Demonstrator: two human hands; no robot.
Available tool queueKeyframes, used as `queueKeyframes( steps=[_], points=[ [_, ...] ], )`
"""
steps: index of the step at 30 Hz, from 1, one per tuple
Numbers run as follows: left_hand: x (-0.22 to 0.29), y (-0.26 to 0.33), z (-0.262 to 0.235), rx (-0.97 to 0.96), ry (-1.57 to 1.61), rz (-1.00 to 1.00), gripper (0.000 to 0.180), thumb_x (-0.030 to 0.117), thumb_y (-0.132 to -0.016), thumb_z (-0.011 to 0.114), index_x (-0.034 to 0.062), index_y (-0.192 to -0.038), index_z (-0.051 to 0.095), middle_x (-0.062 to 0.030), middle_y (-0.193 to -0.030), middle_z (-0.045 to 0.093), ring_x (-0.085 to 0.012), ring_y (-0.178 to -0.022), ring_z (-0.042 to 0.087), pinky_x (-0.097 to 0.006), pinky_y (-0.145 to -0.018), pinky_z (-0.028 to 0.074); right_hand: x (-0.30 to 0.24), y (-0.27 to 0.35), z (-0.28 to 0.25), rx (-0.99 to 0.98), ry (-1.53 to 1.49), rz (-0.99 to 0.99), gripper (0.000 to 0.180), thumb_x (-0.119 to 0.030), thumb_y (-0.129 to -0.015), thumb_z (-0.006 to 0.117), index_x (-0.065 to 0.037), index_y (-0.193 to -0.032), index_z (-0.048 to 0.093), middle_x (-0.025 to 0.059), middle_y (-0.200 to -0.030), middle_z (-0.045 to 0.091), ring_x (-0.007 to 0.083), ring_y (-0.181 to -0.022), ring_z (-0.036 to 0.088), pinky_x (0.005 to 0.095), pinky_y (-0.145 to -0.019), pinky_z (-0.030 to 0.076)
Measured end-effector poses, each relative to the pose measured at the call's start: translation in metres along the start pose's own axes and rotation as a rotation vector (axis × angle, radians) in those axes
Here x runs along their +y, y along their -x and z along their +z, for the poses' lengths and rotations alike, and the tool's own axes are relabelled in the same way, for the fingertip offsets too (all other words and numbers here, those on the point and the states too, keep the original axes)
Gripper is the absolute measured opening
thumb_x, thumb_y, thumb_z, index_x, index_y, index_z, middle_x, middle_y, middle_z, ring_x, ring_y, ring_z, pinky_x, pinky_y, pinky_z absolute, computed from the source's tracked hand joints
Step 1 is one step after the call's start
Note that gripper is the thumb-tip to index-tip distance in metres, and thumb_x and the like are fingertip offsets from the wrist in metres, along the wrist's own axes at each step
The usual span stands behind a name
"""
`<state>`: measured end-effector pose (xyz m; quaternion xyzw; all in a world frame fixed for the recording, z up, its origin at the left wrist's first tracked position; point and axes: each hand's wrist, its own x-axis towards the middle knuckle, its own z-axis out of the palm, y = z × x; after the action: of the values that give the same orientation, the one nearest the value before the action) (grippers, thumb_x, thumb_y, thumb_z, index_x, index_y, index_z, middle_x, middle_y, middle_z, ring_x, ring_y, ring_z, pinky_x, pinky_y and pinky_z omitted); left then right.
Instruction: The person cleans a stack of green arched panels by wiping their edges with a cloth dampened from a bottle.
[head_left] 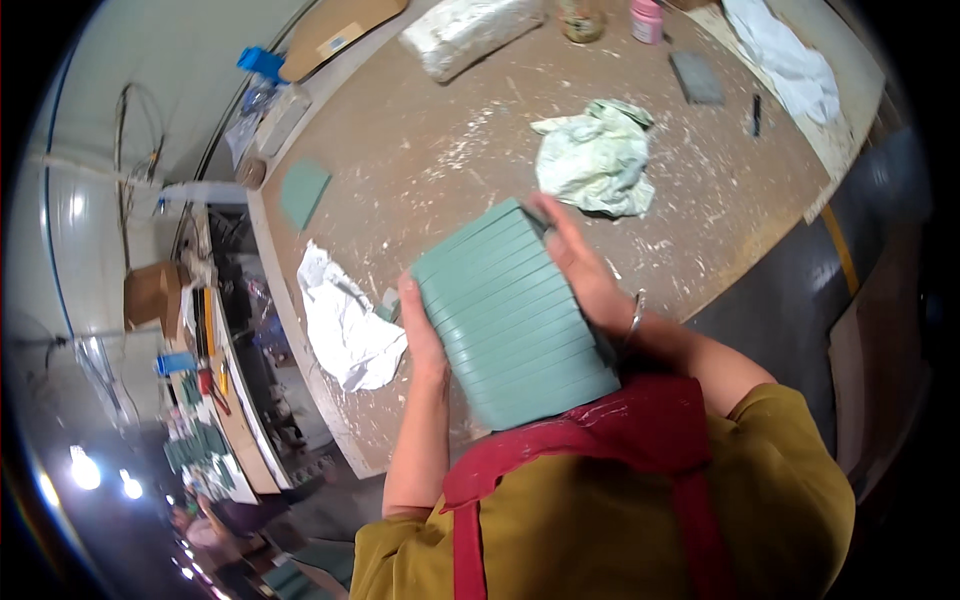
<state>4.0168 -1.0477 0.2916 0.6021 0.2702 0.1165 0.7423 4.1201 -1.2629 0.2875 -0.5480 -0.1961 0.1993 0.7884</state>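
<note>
A thick stack of flat green pieces (pixel 515 315), their smooth edges lined up like slats, is held in front of my red apron (pixel 600 425). My left hand (pixel 422 325) presses against its left side. On the opposite side, my right hand (pixel 585 270) grips the stack, fingers along its dark upper corner. What the pieces are, I cannot make out. Beside my left hand lies a crumpled white cloth (pixel 345 325), with a small grey-green scrap (pixel 388 305) at its edge. Beyond my right hand sits a crumpled cloth with pale green stains (pixel 595 160).
The brown worktable (pixel 420 180) bears a loose green piece (pixel 303 192), a white wrapped block (pixel 470 35), a jar (pixel 581 20), a pink bottle (pixel 647 20), a grey block (pixel 697 78) and a black pen-like item (pixel 756 115). Another bench (pixel 240 410) with tools stands left; a person (pixel 205 530) is beyond.
</note>
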Motion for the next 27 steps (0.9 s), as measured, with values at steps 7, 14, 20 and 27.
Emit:
queueKeyframes(
  steps=[7, 14, 20, 27],
  points=[
    [0.023, -0.017, -0.055, 0.290, -0.490, 0.303, 0.042, 0.036, -0.099, 0.047, 0.0033, -0.122, 0.058, -0.0126, -0.119, 0.059, -0.0255, -0.111, 0.054, -0.036, -0.098, 0.041, -0.044, -0.051, 0.004, -0.259, 0.542, -0.097, 0.034, -0.022, -0.091, 0.063, -0.004, -0.119, 0.055, 0.0117, -0.115, 0.054, 0.0251, -0.112, 0.053, 0.0324, -0.099, 0.039],
    [0.018, -0.039, -0.122, 0.194, -1.528, 0.424, 0.036, 0.029, -0.081, 0.073, 0.0098, -0.110, 0.068, -0.0086, -0.108, 0.063, -0.0307, -0.105, 0.054, -0.042, -0.089, 0.042, -0.046, -0.056, 0.011, -0.192, 0.399, 0.051, 0.043, -0.037, -0.100, 0.051, -0.005, -0.130, 0.052, 0.0084, -0.114, 0.058, 0.0174, -0.107, 0.054, 0.0300, -0.098, 0.040],
    [0.061, -0.074, -0.084, -0.004, -0.446, -0.037, 0.037, 0.025, -0.091, 0.067, 0.0036, -0.121, 0.063, -0.0037, -0.109, 0.064, -0.0142, -0.099, 0.061, -0.030, -0.081, 0.050, -0.045, -0.081, -0.003, -0.194, 0.215, 0.232, 0.033, -0.027, -0.102, 0.049, -0.004, -0.123, 0.059, 0.0043, -0.094, 0.064, 0.0108, -0.092, 0.058, 0.0259, -0.085, 0.046],
    [0.105, -0.096, 0.034, -0.529, 0.151, 0.092, 0.051, 0.029, -0.095, 0.063, 0.0075, -0.138, 0.047, -0.0071, -0.135, 0.054, -0.0201, -0.123, 0.052, -0.038, -0.108, 0.039, -0.037, -0.109, -0.023, -0.285, -0.001, 0.424, 0.047, -0.038, -0.106, 0.034, -0.002, -0.124, 0.058, 0.0117, -0.106, 0.069, 0.0125, -0.088, 0.062, 0.0257, -0.080, 0.048]
  ],
)
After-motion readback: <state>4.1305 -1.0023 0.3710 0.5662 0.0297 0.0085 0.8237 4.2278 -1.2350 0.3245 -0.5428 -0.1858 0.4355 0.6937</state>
